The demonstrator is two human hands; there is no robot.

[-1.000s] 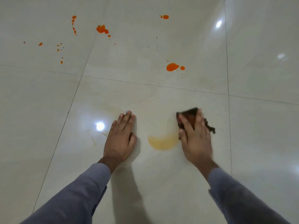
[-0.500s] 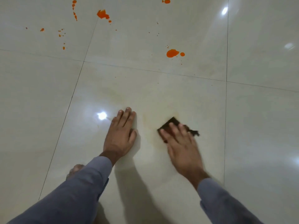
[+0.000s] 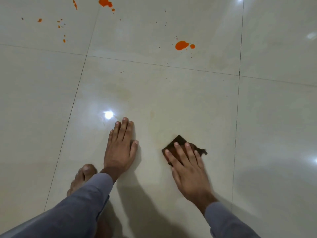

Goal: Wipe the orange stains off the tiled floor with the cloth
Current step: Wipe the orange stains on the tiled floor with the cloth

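Here the right hand (image 3: 188, 167) presses spread fingers on the cloth (image 3: 178, 143); left hand (image 3: 120, 148) flat on floor (image 3: 171, 100) beside

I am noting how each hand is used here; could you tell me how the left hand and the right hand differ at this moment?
The left hand lies flat on the bare tiled floor with nothing under it, while the right hand presses straight fingers onto the dark cloth. The left hand's fingers point straight ahead; the right hand's angle up and to the left. The left hand sits nearer the bare foot. Both are palm down, with grey sleeves at the wrists.
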